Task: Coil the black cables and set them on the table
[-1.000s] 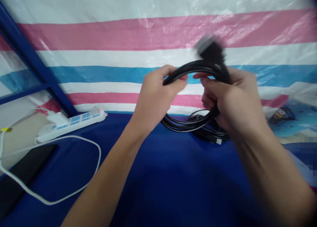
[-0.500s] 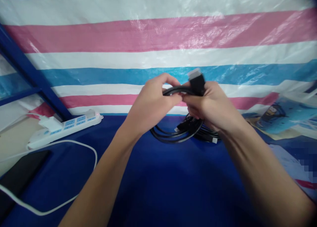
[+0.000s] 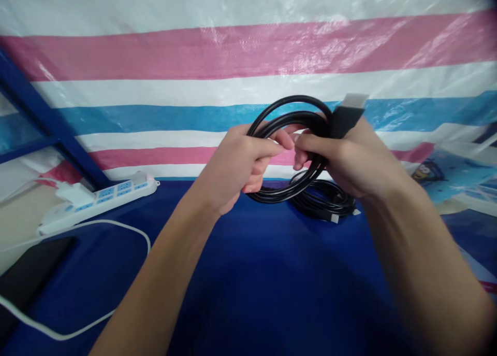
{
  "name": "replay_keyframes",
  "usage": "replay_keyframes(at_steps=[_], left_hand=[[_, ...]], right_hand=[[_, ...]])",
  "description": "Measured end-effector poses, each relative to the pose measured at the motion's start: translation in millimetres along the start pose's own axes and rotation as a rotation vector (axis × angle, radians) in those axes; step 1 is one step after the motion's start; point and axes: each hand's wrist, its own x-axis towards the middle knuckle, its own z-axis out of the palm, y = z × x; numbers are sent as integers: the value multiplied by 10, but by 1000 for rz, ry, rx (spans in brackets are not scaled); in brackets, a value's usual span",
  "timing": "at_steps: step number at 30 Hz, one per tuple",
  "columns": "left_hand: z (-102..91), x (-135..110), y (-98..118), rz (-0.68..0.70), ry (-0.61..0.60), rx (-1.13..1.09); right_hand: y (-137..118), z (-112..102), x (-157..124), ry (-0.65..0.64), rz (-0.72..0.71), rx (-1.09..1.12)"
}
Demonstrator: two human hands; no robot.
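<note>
Both hands hold a coiled black cable (image 3: pixel 289 118) up above a blue table (image 3: pixel 252 283). My left hand (image 3: pixel 236 164) grips the left side of the coil with closed fingers. My right hand (image 3: pixel 349 156) is wrapped round the right side of the coil, and the cable's plug (image 3: pixel 346 115), black with a silver tip, sticks up above its fingers. A second black coiled cable (image 3: pixel 330 200) lies on the table just behind and below my hands.
A white power strip (image 3: pixel 97 198) with blue sockets lies at the back left, its white cord (image 3: pixel 128 231) looping over the table. A black flat object (image 3: pixel 27 278) sits at the left edge. A striped pink, white and blue tarp (image 3: pixel 194 55) hangs behind.
The coil has been lifted and widened into a bigger loop. The plug has moved to the right, above my right hand. Both hands stay on the cable.
</note>
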Motion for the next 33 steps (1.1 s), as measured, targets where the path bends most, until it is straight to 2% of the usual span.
replay_keyframes(at_steps=[2, 5, 10, 12, 14, 17, 18, 20, 22, 24, 30, 33], left_hand=[[-2, 4, -22, 26, 12, -17], [6, 28, -52, 85, 79, -107], [-21, 55, -7, 129, 238, -434], [-45, 50, 26, 146, 233, -475], [-76, 36, 55, 136, 166, -453], [-136, 12, 80, 64, 3, -318], [-155, 7, 79, 25, -45, -240], [-172, 5, 59, -57, -99, -92], [-157, 16, 17, -104, -98, 31], [-115, 33, -32, -87, -67, 96], [-15, 72, -128, 24, 6, 57], [-10, 73, -124, 51, 5, 42]], right_hand=[[-27, -1, -6, 20, -35, 37], [-53, 13, -19, 14, 59, 242], [-36, 95, -52, -97, 181, 540], [-26, 139, -53, -103, 230, 636], [-26, 165, -44, -56, 265, 669], [-44, 148, -33, 31, 251, 491], [-53, 133, -34, 23, 242, 391], [-70, 101, -44, -76, 250, 173], [-78, 80, -57, -195, 240, -21], [-76, 71, -64, -221, 187, -126], [-80, 54, -63, -53, 67, -94], [-102, 48, -54, 50, 56, -111]])
